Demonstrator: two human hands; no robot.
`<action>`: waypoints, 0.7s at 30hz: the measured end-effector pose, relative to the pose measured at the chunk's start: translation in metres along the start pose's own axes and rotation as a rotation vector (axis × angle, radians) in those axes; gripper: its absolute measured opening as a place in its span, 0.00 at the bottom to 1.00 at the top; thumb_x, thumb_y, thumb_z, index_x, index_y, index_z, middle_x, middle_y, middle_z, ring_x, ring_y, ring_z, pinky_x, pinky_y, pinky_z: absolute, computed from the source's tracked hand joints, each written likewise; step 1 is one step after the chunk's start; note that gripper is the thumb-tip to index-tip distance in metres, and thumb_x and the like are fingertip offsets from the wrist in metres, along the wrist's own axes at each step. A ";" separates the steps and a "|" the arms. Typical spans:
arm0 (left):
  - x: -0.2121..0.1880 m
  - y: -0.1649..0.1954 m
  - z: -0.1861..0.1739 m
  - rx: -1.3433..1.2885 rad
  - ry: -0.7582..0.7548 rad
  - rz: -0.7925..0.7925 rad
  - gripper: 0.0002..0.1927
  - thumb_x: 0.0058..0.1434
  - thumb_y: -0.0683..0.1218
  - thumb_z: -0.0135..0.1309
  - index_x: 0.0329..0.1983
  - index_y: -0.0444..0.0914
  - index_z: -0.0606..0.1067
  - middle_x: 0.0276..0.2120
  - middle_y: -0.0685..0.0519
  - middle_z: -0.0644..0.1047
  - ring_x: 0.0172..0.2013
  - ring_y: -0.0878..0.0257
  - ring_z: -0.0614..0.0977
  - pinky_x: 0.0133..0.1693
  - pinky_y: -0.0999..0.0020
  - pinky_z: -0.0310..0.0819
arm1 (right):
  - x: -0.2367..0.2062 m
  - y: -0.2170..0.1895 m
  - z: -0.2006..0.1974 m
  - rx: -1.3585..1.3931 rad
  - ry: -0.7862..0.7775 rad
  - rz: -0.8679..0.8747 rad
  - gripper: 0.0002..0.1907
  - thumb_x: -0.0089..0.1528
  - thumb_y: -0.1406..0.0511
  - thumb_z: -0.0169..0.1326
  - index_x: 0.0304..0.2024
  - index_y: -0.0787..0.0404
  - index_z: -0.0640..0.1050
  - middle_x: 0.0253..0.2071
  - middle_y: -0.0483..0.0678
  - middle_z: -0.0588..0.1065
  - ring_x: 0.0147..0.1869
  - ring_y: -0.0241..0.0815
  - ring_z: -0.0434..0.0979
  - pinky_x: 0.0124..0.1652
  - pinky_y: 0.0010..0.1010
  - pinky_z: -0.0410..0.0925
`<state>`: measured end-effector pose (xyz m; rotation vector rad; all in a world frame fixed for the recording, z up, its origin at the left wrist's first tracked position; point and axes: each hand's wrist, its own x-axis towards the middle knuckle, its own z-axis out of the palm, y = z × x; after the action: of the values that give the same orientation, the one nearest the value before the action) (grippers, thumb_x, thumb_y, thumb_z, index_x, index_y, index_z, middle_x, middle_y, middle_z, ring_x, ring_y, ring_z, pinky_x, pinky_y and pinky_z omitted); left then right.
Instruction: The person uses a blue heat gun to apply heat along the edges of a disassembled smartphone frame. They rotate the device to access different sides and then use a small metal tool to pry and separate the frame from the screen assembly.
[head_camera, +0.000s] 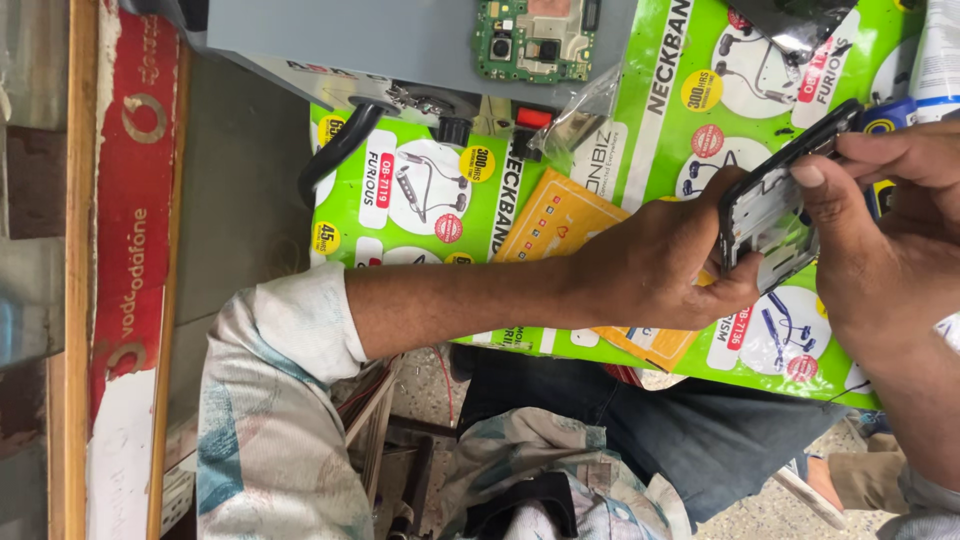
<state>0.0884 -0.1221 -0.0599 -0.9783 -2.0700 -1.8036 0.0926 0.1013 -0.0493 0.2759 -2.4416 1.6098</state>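
A black phone frame (772, 205) with its back off is held tilted above a green printed sheet (420, 190). My left hand (650, 270) grips the frame's lower edge, the thumb across its side. My right hand (885, 240) holds the upper end, with the thumb pressed onto the open inside and the fingers curled over the top edge. The inside shows pale metal parts; small details are too fine to make out.
A green circuit board (530, 40) lies on a grey box (350, 40) with a black cable (335, 150) and a red switch (533, 117). An orange packet (565, 215) and a clear plastic bag (585, 110) lie on the sheet. A wooden frame (80, 250) runs along the left.
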 end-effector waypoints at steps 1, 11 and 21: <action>0.000 0.000 0.000 0.019 0.007 0.010 0.36 0.63 0.43 0.60 0.62 0.17 0.55 0.32 0.38 0.77 0.31 0.46 0.85 0.31 0.60 0.80 | 0.000 -0.001 -0.001 -0.004 -0.004 -0.001 0.11 0.73 0.79 0.61 0.53 0.70 0.72 0.49 0.47 0.70 0.44 0.33 0.74 0.50 0.19 0.69; 0.003 0.003 -0.003 -0.030 -0.028 -0.038 0.36 0.63 0.42 0.59 0.63 0.17 0.54 0.32 0.39 0.77 0.30 0.47 0.85 0.31 0.60 0.80 | 0.006 -0.011 0.001 0.018 -0.005 -0.017 0.11 0.74 0.78 0.63 0.53 0.70 0.73 0.47 0.47 0.70 0.44 0.33 0.75 0.50 0.18 0.70; 0.006 0.001 0.001 -0.089 -0.071 -0.127 0.32 0.65 0.42 0.59 0.62 0.20 0.56 0.35 0.40 0.79 0.31 0.51 0.87 0.34 0.63 0.83 | 0.019 -0.023 -0.002 0.032 -0.018 -0.090 0.16 0.68 0.78 0.67 0.49 0.69 0.71 0.47 0.50 0.72 0.45 0.35 0.73 0.50 0.20 0.68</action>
<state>0.0842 -0.1191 -0.0561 -0.9673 -2.1556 -1.9656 0.0800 0.0936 -0.0234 0.4011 -2.3818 1.6159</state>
